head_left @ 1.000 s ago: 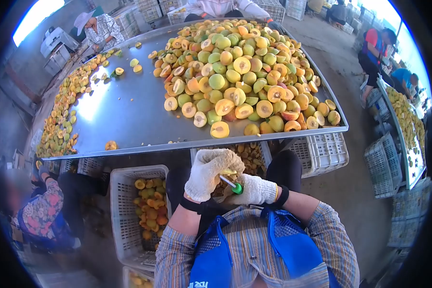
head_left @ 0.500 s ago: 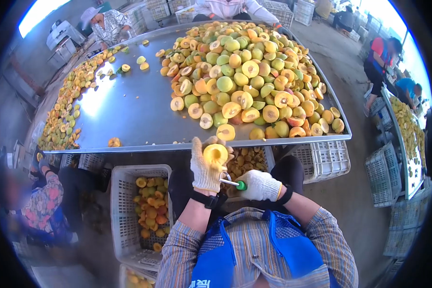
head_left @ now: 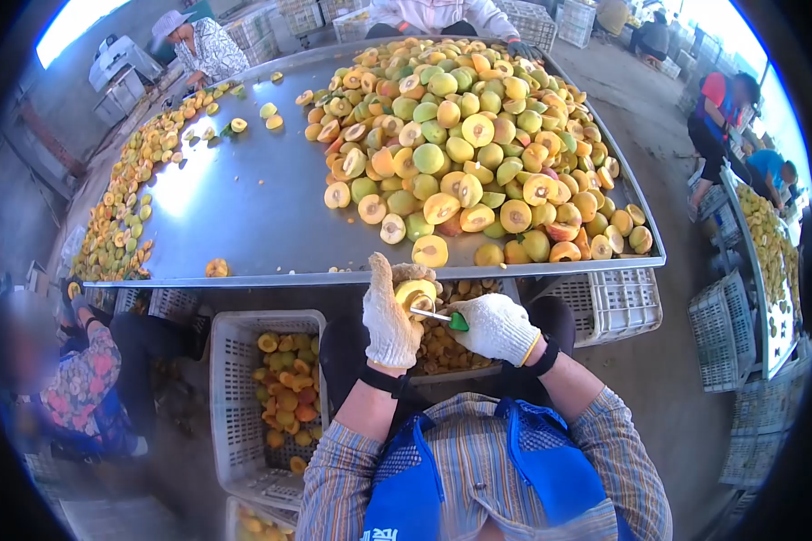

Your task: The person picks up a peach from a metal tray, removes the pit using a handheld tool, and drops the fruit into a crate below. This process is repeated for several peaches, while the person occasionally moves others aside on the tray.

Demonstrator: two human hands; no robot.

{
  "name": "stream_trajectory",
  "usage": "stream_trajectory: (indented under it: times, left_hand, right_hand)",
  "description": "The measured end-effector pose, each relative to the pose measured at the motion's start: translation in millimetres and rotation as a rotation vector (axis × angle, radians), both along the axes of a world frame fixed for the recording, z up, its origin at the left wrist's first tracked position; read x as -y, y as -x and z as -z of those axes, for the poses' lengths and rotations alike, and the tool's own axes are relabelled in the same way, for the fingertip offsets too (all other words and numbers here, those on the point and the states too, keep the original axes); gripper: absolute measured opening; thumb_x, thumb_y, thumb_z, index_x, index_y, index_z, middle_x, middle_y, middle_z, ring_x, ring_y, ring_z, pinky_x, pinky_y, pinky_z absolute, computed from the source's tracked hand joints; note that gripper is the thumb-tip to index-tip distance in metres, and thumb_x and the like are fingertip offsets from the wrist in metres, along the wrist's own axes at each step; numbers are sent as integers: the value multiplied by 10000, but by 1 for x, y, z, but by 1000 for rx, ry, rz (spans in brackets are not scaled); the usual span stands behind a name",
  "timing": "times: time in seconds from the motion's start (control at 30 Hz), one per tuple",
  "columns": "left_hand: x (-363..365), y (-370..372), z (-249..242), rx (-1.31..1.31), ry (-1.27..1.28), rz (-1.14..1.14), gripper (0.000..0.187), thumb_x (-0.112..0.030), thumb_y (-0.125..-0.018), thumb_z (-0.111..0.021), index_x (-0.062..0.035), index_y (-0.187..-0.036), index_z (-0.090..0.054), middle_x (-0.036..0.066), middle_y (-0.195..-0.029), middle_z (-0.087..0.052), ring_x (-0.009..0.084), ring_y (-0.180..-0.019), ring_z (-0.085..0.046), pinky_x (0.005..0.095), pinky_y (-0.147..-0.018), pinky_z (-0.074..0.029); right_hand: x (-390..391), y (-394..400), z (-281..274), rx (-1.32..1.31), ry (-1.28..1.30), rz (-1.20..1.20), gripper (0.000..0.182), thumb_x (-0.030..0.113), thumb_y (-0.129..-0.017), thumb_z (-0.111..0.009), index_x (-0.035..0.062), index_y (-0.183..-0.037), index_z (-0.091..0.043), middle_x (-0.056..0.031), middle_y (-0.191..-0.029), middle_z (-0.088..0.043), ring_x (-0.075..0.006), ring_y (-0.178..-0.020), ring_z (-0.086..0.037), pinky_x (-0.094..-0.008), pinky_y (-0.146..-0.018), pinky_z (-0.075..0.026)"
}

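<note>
My left hand (head_left: 391,320), in a pale cotton glove, is closed around a yellow peach half (head_left: 415,296) with its cut face up. In my white-gloved right hand (head_left: 498,328) is a pitting tool (head_left: 458,321) with a green handle and a thin metal shaft. Its looped tip is in the middle of the peach half, mostly out of sight against the flesh. Both hands are just in front of the near edge of the metal table (head_left: 271,225). Beyond them, a large pile of halved peaches (head_left: 460,135) lies on the table, many with stones showing.
A white crate (head_left: 230,397) with peach halves stands at lower left. Below my hands is another container of peach pieces (head_left: 460,347). A further crate (head_left: 618,302) sits under the table's right end. More peaches (head_left: 122,212) line the table's left side. Several people work around.
The tool's loop, beside the peach half at its lower edge before, is now inside its middle. My right hand has moved up slightly, and the peach half has tilted in my left hand.
</note>
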State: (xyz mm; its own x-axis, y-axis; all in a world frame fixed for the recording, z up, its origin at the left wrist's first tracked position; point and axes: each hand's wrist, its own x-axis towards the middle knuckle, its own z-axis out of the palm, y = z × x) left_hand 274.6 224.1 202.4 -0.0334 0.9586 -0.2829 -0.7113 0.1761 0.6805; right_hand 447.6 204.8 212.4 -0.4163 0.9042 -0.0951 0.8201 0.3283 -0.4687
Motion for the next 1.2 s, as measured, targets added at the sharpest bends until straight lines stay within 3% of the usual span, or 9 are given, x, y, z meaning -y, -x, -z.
stream_trajectory:
  times: [0.27, 0.33, 0.43, 0.63, 0.73, 0.8, 0.9, 1.1, 1.2]
  left_hand:
    - [0, -4, 9, 108, 66, 2, 587, -568, -980, -502, -2, -926, -645, 191, -838, -676, 336, -713, -684, 414, -612, -585]
    - [1, -3, 6, 97, 106, -10, 588, -564, -984, -494, 0, -916, -646, 192, -835, -675, 337, -710, -686, 413, -599, -584]
    - [-1, 4, 11, 139, -24, 49, 602, -571, -986, -480, -1, -894, -649, 189, -828, -678, 338, -699, -687, 414, -597, -584]
    - [-5, 8, 12, 157, -25, 63, 619, -587, -981, -475, -8, -858, -656, 180, -798, -681, 337, -672, -688, 408, -581, -588]
    - [-9, 13, 6, 168, -47, 43, 625, -596, -976, -481, -8, -853, -655, 180, -797, -681, 330, -667, -687, 405, -577, -587]
    - [-8, 13, 4, 59, -45, 4, 631, -602, -974, -483, -7, -849, -653, 175, -797, -682, 315, -664, -686, 395, -572, -581]
    - [-7, -1, 10, -88, -49, -36, 636, -605, -976, -476, -7, -847, -649, 171, -797, -683, 314, -665, -683, 382, -577, -574]
    - [-11, 10, 8, 80, -24, -43, 656, -632, -969, -457, -14, -865, -653, 174, -797, -678, 338, -674, -668, 397, -569, -553]
    - [-1, 38, 3, -11, 13, -65, 628, -594, -985, -457, -8, -863, -647, 176, -792, -673, 328, -654, -662, 392, -561, -546]
  right_hand:
    - [3, 1, -5, -52, 119, 8, 269, 331, -825, -685, 79, -916, -712, -146, -738, -696, -331, -685, -688, -430, -637, -547]
    - [1, -5, -15, -359, 808, -60, 274, 331, -812, -715, 65, -877, -712, -100, -662, -677, -230, -608, -678, -362, -590, -530]
    - [8, -6, -15, -363, 745, -98, 277, 328, -802, -739, 58, -858, -709, -47, -618, -653, -144, -570, -649, -309, -560, -511]
    - [25, -10, 18, 136, 137, -308, 216, 313, -807, -620, 123, -847, -712, -155, -715, -678, -360, -675, -673, -454, -633, -552]
    - [24, -21, 17, 214, 173, -315, 207, 317, -823, -629, 142, -885, -721, -141, -709, -679, -350, -680, -678, -448, -623, -552]
    - [27, -21, -21, 71, 326, 9, 244, 333, -831, -645, 128, -937, -724, -148, -800, -699, -356, -764, -690, -449, -698, -558]
    - [24, -14, -20, -83, 54, 69, 257, 392, -864, -653, 187, -995, -735, -120, -738, -689, -340, -702, -689, -411, -653, -569]
    - [10, -29, 6, 434, 217, 6, 208, 266, -859, -611, 120, -954, -724, -167, -855, -713, -364, -815, -698, -462, -729, -559]
    - [10, -43, 19, 295, 168, 49, 218, 296, -870, -593, 111, -909, -701, -157, -845, -713, -360, -815, -699, -478, -739, -556]
